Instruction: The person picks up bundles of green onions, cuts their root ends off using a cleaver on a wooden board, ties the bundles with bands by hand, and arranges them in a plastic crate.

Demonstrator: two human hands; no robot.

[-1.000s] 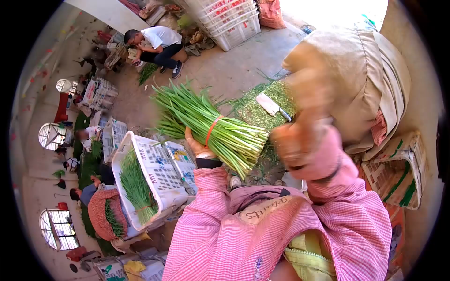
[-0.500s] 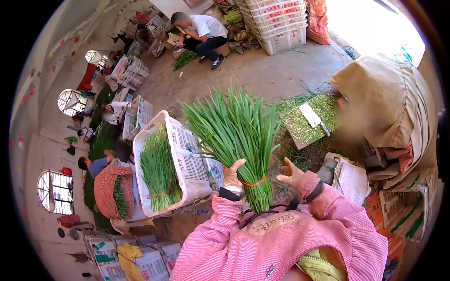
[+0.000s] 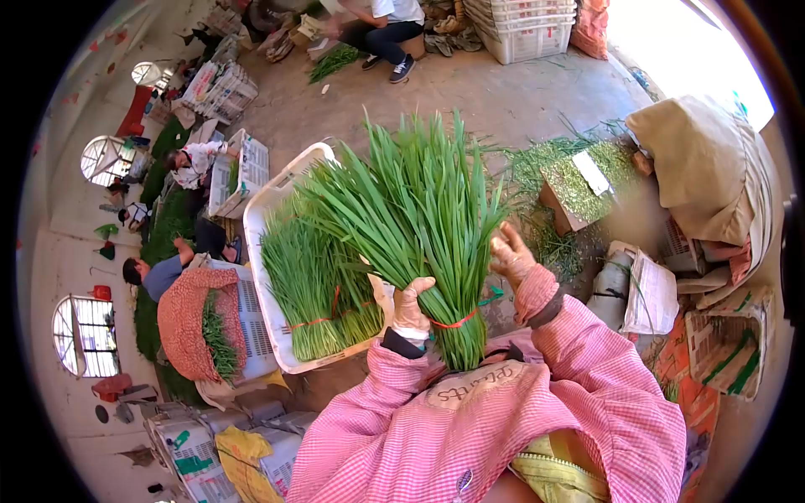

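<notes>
My left hand (image 3: 411, 308) is wrapped round the lower leaves of a big bunch of garlic chives (image 3: 419, 210), just above the red band (image 3: 455, 323) that ties its stalks. The bunch leans away from me, leaf tips up and forward. At the right side of the leaves is my right hand (image 3: 511, 254), raised, its fingers half bent and apart with nothing seen in them. A green strip (image 3: 491, 296) sticks out beside the stalks below it. Left of the bunch, a white plastic crate (image 3: 281, 356) holds more chives (image 3: 302, 272) with red bands.
A cleaver (image 3: 592, 173) lies on a board (image 3: 563, 205) covered with chopped green bits. Stacked crates (image 3: 532, 33) and a seated person (image 3: 381, 33) are at the back. Other people work along the left. A tan cloth cover (image 3: 713, 159) and an open crate (image 3: 729, 344) stand at right.
My view has turned downward, and more of the chives in the crate shows. The bunch stays in my left hand. My right hand has moved up to the side of its leaves.
</notes>
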